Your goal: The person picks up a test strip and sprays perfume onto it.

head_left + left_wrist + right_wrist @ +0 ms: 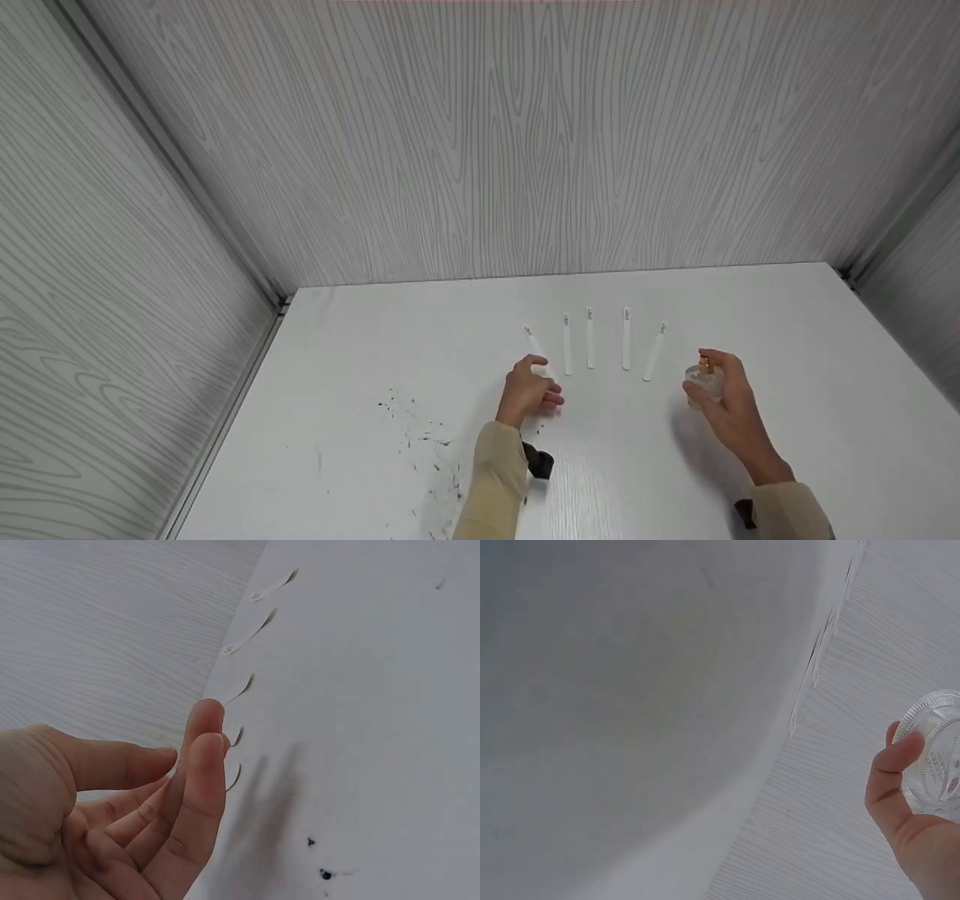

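Observation:
My right hand [731, 412] grips a clear round perfume bottle [705, 381] with a gold neck, a finger up at its top. The right wrist view shows the ribbed glass of the bottle [939, 754] between thumb and fingers. My left hand [529, 390] hovers by the leftmost white paper test strip [533, 341], covering part of it in the head view. Its thumb and fingers are loosely bent with a gap between them, and nothing shows in the hand [150, 802]. More strips with small dark print, such as this one [626, 339], lie between the two hands.
Dark specks and smudges [431, 442] mark the white table [360, 337] left of my left forearm. Behind the table rises a grey wood-grain panel [480, 150], with another panel [97, 300] along the left side. A black band [538, 460] sits at the left wrist.

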Available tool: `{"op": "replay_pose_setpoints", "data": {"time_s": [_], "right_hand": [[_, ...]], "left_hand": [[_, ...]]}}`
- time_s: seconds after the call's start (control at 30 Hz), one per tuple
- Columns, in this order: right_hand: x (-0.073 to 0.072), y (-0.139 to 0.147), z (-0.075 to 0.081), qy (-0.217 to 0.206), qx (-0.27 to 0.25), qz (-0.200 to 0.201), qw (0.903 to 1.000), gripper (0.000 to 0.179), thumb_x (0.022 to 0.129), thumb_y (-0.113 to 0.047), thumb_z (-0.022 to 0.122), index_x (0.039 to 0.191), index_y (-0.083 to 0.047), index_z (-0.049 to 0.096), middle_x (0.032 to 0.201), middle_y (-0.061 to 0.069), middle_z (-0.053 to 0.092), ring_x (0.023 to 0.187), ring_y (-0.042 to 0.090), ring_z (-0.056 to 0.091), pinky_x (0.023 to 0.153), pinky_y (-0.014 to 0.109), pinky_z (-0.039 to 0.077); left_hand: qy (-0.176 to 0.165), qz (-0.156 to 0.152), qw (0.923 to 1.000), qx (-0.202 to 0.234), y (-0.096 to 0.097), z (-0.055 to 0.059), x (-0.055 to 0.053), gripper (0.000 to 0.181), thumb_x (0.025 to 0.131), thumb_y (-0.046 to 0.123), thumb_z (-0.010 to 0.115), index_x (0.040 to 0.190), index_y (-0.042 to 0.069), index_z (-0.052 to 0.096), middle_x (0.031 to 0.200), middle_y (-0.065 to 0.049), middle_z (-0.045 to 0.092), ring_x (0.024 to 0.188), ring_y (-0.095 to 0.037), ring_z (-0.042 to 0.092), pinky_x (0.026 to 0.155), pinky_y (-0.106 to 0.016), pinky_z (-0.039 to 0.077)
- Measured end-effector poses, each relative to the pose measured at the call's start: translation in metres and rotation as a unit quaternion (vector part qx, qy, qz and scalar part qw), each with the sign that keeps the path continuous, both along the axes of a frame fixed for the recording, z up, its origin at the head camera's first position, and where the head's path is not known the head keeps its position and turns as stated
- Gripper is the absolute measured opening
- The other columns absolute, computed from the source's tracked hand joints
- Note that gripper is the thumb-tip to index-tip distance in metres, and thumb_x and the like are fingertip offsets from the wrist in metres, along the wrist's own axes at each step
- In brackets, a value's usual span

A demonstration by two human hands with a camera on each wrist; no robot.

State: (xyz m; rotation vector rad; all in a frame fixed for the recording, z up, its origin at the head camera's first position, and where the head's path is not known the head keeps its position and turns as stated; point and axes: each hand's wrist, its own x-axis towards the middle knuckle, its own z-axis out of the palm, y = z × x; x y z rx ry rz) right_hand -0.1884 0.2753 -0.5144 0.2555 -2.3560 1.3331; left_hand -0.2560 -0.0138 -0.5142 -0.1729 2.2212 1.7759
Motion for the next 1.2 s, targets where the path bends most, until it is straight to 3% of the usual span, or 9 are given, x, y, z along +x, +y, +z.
{"op": "replay_pose_setpoints", "data": {"time_s": [0.23, 0.37, 0.47, 0.53, 0.87, 1.07, 1.2], "right_hand": [[-0.004, 0.003, -0.001, 0.005, 0.027, -0.009, 0.9996, 0.051, 0.091, 0.006, 0.068, 0.137, 0.01, 0.045, 0.128, 0.026, 0.049, 0.112, 0.012, 0.043, 0.093, 0.022, 0.03], [-0.005, 0.004, -0.001, 0.005, 0.059, -0.031, 0.9978, 0.059, 0.085, 0.01, 0.075, 0.136, 0.008, 0.046, 0.125, 0.03, 0.051, 0.112, 0.032, 0.052, 0.094, 0.038, 0.04], [-0.005, 0.005, 0.0, -0.009, 0.089, -0.056, 0.9945, 0.066, 0.079, 0.009, 0.08, 0.135, 0.006, 0.046, 0.121, 0.033, 0.056, 0.108, 0.043, 0.054, 0.085, 0.054, 0.044], [-0.005, 0.006, 0.0, -0.024, 0.107, -0.066, 0.9918, 0.068, 0.077, 0.008, 0.082, 0.135, 0.004, 0.046, 0.118, 0.034, 0.059, 0.105, 0.046, 0.055, 0.079, 0.057, 0.045], [-0.003, 0.016, -0.002, -0.111, 0.137, -0.037, 0.9836, 0.07, 0.077, 0.008, 0.079, 0.136, 0.007, 0.041, 0.112, 0.029, 0.06, 0.099, 0.043, 0.058, 0.08, 0.057, 0.049], [-0.002, 0.015, -0.003, -0.115, 0.167, -0.028, 0.9788, 0.068, 0.077, 0.009, 0.078, 0.135, 0.007, 0.042, 0.114, 0.031, 0.056, 0.101, 0.047, 0.06, 0.08, 0.059, 0.052], [0.0, 0.018, 0.0, -0.106, 0.184, -0.026, 0.9769, 0.067, 0.082, -0.002, 0.08, 0.137, 0.005, 0.042, 0.123, 0.033, 0.052, 0.108, 0.05, 0.055, 0.078, 0.064, 0.052]], "left_hand": [[0.021, -0.042, 0.9982, -0.038, -0.007, 0.008, 0.003, 0.035, 0.097, 0.001, 0.059, 0.133, 0.001, 0.056, 0.088, -0.007, 0.072, 0.071, -0.018, 0.073, 0.062, -0.025, 0.059], [0.046, -0.056, 0.9966, -0.039, -0.015, 0.01, 0.008, 0.03, 0.099, 0.004, 0.059, 0.129, -0.001, 0.057, 0.085, -0.005, 0.071, 0.068, -0.015, 0.071, 0.06, -0.022, 0.057], [0.072, -0.048, 0.9951, -0.048, -0.022, 0.01, 0.012, 0.027, 0.1, 0.005, 0.058, 0.126, -0.002, 0.058, 0.085, -0.005, 0.071, 0.067, -0.014, 0.07, 0.06, -0.022, 0.056], [0.081, -0.039, 0.9944, -0.056, -0.026, 0.008, 0.014, 0.026, 0.1, 0.006, 0.059, 0.125, -0.002, 0.059, 0.084, -0.006, 0.071, 0.067, -0.015, 0.07, 0.06, -0.023, 0.056], [0.099, -0.035, 0.9932, -0.049, -0.035, 0.003, 0.022, 0.028, 0.1, 0.008, 0.061, 0.126, -0.003, 0.06, 0.086, -0.006, 0.071, 0.069, -0.019, 0.071, 0.06, -0.024, 0.055], [0.125, -0.031, 0.9899, -0.059, -0.042, 0.004, 0.025, 0.026, 0.1, 0.007, 0.062, 0.124, -0.004, 0.061, 0.087, -0.007, 0.072, 0.069, -0.02, 0.07, 0.061, -0.027, 0.056], [0.171, -0.042, 0.9788, -0.105, -0.048, 0.005, 0.028, 0.023, 0.1, 0.008, 0.062, 0.12, -0.003, 0.064, 0.088, -0.007, 0.071, 0.073, -0.02, 0.069, 0.065, -0.029, 0.054]]}}
